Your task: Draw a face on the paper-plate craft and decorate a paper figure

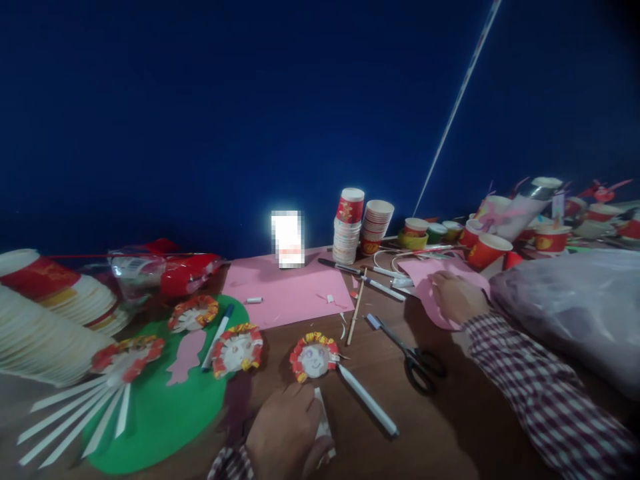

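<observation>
Near the bottom edge, my left hand (285, 427) is closed, its fingers curled around a small white piece of paper (324, 420) that is partly hidden. Just beyond it lies a flower made from a cut paper cup (315, 358), with a face drawn on its white middle. A white marker (367, 400) rests beside that flower. Further right, my right hand (457, 297) grips a sheet of pink paper (425, 277); its fingertips are hard to make out. Black-handled scissors (415, 357) lie between the two hands.
At left, a green paper oval (165, 420) carries a pink paper fish (186, 357). Stacked paper cups (60, 293) lean there. Further back are a large pink sheet (285, 293), a bright phone screen (289, 240) and upright cup stacks (347, 227). A plastic bag (575, 307) bulges at right.
</observation>
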Motion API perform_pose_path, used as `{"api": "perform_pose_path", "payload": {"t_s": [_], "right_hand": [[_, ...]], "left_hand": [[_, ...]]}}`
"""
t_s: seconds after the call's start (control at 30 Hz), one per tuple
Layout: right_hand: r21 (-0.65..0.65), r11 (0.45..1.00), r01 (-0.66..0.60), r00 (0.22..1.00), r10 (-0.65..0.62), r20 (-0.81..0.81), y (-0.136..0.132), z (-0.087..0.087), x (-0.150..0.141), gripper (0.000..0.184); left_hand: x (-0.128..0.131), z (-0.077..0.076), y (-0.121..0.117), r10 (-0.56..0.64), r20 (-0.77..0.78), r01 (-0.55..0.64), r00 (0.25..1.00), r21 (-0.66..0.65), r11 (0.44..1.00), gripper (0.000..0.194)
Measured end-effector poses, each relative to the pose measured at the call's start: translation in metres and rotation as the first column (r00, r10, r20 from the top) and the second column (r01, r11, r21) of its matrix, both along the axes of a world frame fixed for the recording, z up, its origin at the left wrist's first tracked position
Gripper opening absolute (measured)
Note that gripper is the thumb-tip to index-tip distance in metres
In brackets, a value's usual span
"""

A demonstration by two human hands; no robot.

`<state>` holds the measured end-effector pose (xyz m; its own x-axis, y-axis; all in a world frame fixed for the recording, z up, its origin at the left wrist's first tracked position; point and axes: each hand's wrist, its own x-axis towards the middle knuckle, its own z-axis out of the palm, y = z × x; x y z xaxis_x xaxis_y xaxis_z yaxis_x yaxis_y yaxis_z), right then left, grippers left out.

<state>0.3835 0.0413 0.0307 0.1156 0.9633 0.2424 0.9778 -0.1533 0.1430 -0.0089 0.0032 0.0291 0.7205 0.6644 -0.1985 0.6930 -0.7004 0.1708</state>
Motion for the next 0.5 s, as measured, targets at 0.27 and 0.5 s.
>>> {"api": "perform_pose_path", "payload": {"t_s": [0.27,0.5], "right_hand": [[0.037,0.982,-0.186,0.976,0.189,-0.105,0.015,-0.001,-0.054,0.025],[0.011,0.982,-0.191,0.97,0.19,-0.151,0.03,-0.017,-0.065,0.023]], "left_hand": [[0.002,0.008,0.001,0.008,-0.052,-0.014,0.999,-0.119,0.993,0.02],[0.003,0.006,0.005,0.024,-0.095,-0.036,0.995,-0.13,0.991,0.025]]}}
